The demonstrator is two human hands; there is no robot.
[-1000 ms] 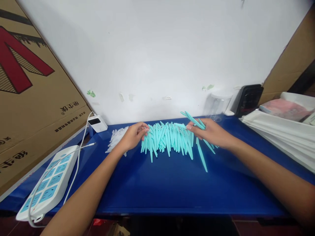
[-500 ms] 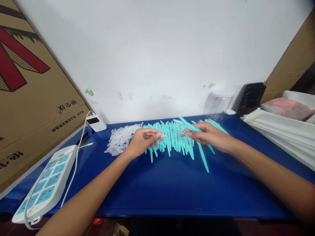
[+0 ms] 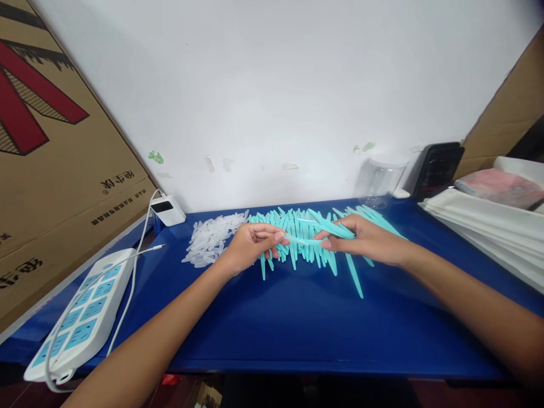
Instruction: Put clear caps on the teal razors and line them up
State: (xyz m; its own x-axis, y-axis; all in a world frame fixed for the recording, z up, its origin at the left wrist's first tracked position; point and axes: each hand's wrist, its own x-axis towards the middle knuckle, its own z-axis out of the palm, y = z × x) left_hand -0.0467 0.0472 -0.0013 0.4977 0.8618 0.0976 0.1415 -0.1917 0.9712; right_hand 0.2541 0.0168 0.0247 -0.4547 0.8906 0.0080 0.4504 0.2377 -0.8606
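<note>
Bridging both hands, left hand (image 3: 249,246) and right hand (image 3: 365,241) pinch teal stick (image 3: 304,241).

The left hand (image 3: 249,249), placed a second ago over the clear caps (image 3: 212,241) at the edge of the teal pile (image 3: 297,238), is now drawn inward, uncovering them. A clear cap (image 3: 291,237) is now pinched at its fingertips. The right hand (image 3: 365,241), earlier resting on the pile, is brought closer, and a teal stick (image 3: 314,242) is now met tip to cap between both hands.
</note>
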